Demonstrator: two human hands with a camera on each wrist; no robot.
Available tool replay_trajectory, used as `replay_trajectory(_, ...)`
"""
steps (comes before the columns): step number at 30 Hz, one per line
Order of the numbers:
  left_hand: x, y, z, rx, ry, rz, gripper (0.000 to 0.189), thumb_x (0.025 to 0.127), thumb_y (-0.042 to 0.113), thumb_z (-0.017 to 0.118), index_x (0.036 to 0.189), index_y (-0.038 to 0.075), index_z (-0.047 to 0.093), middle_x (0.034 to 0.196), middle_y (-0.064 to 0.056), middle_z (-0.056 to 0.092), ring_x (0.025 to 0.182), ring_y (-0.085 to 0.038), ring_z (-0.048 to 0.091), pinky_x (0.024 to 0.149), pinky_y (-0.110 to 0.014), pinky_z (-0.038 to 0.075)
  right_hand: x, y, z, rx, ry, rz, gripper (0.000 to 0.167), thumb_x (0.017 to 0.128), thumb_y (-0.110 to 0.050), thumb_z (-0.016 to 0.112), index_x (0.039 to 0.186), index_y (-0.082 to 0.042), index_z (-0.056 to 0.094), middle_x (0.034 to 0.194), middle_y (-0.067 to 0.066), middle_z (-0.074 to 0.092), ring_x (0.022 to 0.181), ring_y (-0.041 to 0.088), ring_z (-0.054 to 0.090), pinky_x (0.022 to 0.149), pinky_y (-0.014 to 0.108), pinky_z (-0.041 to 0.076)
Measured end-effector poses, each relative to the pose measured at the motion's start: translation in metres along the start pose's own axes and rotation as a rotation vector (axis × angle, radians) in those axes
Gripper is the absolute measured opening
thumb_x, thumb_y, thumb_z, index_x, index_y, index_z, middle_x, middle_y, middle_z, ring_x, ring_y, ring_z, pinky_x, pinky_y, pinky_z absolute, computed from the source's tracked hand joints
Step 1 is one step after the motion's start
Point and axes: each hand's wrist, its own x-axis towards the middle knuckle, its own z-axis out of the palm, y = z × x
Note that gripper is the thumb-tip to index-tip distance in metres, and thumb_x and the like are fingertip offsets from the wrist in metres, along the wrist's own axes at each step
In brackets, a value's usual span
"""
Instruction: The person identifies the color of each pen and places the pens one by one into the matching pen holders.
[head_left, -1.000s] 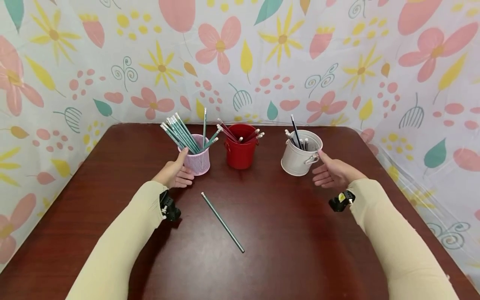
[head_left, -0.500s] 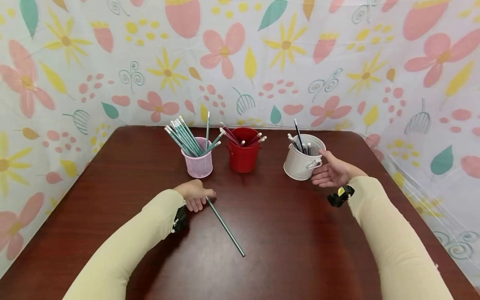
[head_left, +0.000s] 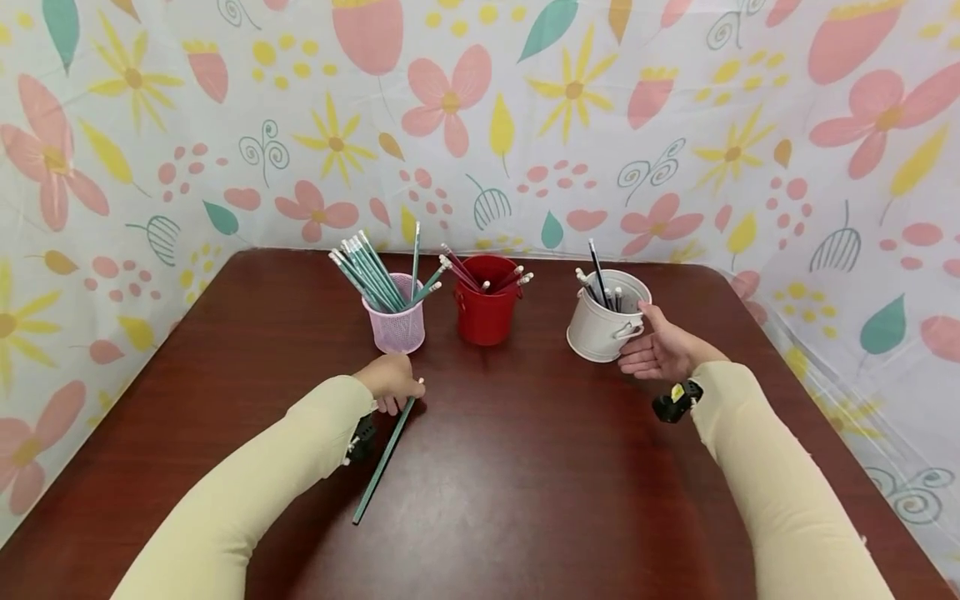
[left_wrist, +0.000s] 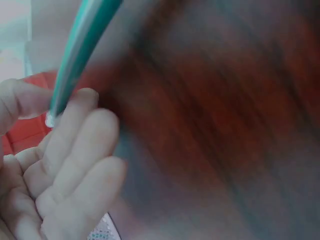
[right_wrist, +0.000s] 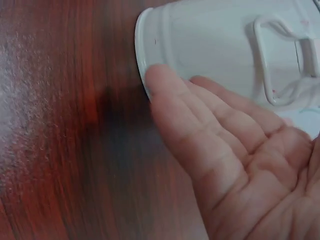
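Near the middle of the table my left hand [head_left: 392, 382] pinches a green pencil [head_left: 384, 462] close to its white eraser end. The pencil slants down toward the near left. In the left wrist view, thumb and forefinger meet on the pencil [left_wrist: 79, 55] while the other fingers curl loosely. My right hand [head_left: 663, 346] is beside a white metal bucket [head_left: 596, 332], its fingers extended along the side near the handle. Several dark pencils [head_left: 597, 271] stand in that bucket. In the right wrist view the straight fingers lie against the white bucket [right_wrist: 210, 45].
Behind my left hand stands a pink mesh cup [head_left: 397, 332] holding several green pencils [head_left: 371, 275]. Between it and the white bucket is a red bucket [head_left: 486, 317] with dark red pencils. A flower-patterned sheet [head_left: 480, 108] hangs behind the brown table [head_left: 570, 500].
My left hand left the pink cup, came down to the lying pencil and took hold of its eraser end. The pencil swung round to slant leftward. My right hand stays at the white bucket.
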Motion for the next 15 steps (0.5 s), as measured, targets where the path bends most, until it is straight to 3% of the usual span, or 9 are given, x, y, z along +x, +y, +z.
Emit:
replay_trajectory(3, -0.010, -0.001, -0.006, -0.175, 0.030, 0.051, 0.018, 0.084, 0.011, 0.057, 0.071, -0.001, 0.061, 0.067, -0.011, 0.065, 0.055, -0.020, 0.065, 0.051, -0.033, 0.055, 0.000, 0.000, 0.002, 0.013, 0.029, -0.010, 0.108, 0.088, -0.075, 0.014, 0.141, 0.019, 0.017, 0.099, 0.008, 0.066, 0.089, 0.015, 0.064, 0.083, 0.028, 0.050)
replay_trajectory(8, -0.030, 0.001, -0.022, -0.500, 0.026, 0.135, 0.017, 0.086, 0.003, 0.054, 0.095, -0.010, 0.059, 0.082, -0.018, 0.069, 0.058, -0.015, 0.063, 0.055, -0.033, 0.056, -0.001, -0.001, 0.002, 0.026, 0.057, -0.027, 0.104, 0.090, -0.072, 0.015, 0.139, 0.021, 0.020, 0.093, 0.006, 0.066, 0.086, 0.015, 0.065, 0.081, 0.028, 0.050)
replay_trajectory(12, -0.051, -0.002, -0.034, -0.710, 0.056, 0.216, 0.013, 0.086, -0.003, 0.053, 0.099, -0.008, 0.054, 0.080, -0.010, 0.068, 0.060, -0.012, 0.064, 0.057, -0.031, 0.056, 0.000, -0.001, 0.004, 0.035, 0.067, -0.037, 0.102, 0.092, -0.069, 0.014, 0.137, 0.022, 0.022, 0.091, 0.007, 0.066, 0.084, 0.015, 0.065, 0.081, 0.028, 0.051)
replay_trajectory(15, -0.071, -0.004, -0.041, -0.914, 0.115, 0.332, 0.011, 0.087, -0.009, 0.051, 0.096, -0.004, 0.055, 0.078, -0.005, 0.068, 0.063, -0.012, 0.065, 0.062, -0.031, 0.057, 0.001, 0.000, 0.005, 0.031, 0.076, -0.048, 0.101, 0.092, -0.068, 0.014, 0.136, 0.023, 0.022, 0.091, 0.007, 0.066, 0.083, 0.015, 0.065, 0.080, 0.028, 0.051)
